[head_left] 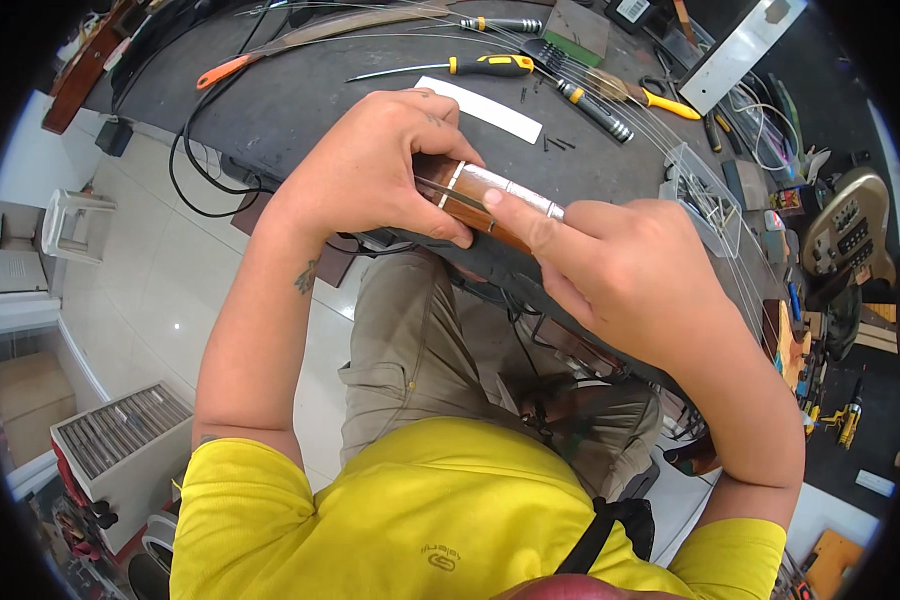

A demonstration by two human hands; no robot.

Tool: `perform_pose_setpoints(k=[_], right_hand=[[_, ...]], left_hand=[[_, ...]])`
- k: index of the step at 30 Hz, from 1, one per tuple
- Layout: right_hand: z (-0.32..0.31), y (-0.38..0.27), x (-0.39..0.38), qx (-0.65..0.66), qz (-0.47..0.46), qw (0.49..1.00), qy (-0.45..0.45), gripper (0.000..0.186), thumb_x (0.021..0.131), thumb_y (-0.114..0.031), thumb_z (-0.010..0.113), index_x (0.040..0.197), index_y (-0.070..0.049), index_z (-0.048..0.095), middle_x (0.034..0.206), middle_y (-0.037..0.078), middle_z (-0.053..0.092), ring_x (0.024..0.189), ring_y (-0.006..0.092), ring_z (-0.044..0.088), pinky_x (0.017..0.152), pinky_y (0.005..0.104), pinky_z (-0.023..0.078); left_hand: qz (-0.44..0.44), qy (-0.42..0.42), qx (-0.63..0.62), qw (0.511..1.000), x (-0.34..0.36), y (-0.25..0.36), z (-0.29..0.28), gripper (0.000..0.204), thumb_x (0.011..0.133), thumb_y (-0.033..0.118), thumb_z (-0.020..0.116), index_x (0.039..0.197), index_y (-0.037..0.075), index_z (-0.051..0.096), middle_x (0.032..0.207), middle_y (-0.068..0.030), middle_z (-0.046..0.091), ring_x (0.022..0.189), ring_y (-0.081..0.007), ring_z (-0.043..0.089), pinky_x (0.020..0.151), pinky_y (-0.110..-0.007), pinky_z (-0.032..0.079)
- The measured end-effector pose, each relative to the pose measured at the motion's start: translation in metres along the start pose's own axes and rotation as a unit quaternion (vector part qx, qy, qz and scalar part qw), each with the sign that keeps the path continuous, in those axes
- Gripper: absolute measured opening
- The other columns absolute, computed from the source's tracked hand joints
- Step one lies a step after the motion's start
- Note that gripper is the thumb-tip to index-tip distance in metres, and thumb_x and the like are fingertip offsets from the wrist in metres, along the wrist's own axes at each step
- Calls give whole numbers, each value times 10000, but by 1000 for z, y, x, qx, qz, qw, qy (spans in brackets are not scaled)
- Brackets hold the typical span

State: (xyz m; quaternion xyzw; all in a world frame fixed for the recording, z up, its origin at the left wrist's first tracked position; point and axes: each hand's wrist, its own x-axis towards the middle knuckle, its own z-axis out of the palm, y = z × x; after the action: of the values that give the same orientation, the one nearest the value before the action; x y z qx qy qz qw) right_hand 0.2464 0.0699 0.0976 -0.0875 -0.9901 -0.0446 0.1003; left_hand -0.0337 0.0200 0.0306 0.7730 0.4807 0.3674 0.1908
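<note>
A brown wooden guitar neck (515, 240) with pale metal frets lies along the near edge of the dark bench. My left hand (380, 165) is closed around its left end, thumb on the near side and fingers on the far side. My right hand (610, 260) lies over the neck's right part, fingers curled and index finger stretched along the fretted face. A thin dark strip (460, 199) runs from beside my left thumb to under that index fingertip; whether my right hand grips it is hidden. A white flat strip (485, 110) lies just beyond the neck.
Beyond lie a yellow-black screwdriver (490, 66), an orange-handled saw (225, 72), and a silver-black handled tool (595, 110). Loose strings (660, 135) arch across the bench toward a clear parts box (705, 200). A guitar body (850, 225) stands at right. Black cables (182, 150) hang off the left edge.
</note>
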Motion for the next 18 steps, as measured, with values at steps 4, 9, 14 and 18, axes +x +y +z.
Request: perform_pose_setpoints(k=[4,9,14,18], right_hand=[[-11,1,-15,19,9,1000,5,569,824,-138,815,1388,-177,755,740,10,684,557,230,665,483,382,514],[-6,0,-4,6,-1,1000,-3,556,843,-145,806,1395,-172,748,740,11,683,570,233,675,495,388,521],[-14,0,-12,3,12,1000,-27,547,845,-151,809,1388,-168,749,739,15,682,580,233,681,500,387,522],[-6,-3,0,-7,3,1000,-15,559,832,-155,821,1386,-164,750,736,19,681,584,233,684,503,387,527]], left_hand=[[16,19,0,1000,-3,-1,2,594,466,217,1041,1001,40,854,767,-18,574,807,-216,552,697,-360,446],[14,9,-5,1000,1,-1,2,598,465,225,1043,1000,38,853,766,-20,571,801,-215,548,696,-360,444],[26,22,1,999,-1,-3,4,593,467,221,1043,998,39,854,764,-20,566,788,-211,544,695,-360,443],[12,10,-1,1000,0,1,2,601,468,242,1052,998,40,854,764,-20,570,800,-213,552,704,-362,448]])
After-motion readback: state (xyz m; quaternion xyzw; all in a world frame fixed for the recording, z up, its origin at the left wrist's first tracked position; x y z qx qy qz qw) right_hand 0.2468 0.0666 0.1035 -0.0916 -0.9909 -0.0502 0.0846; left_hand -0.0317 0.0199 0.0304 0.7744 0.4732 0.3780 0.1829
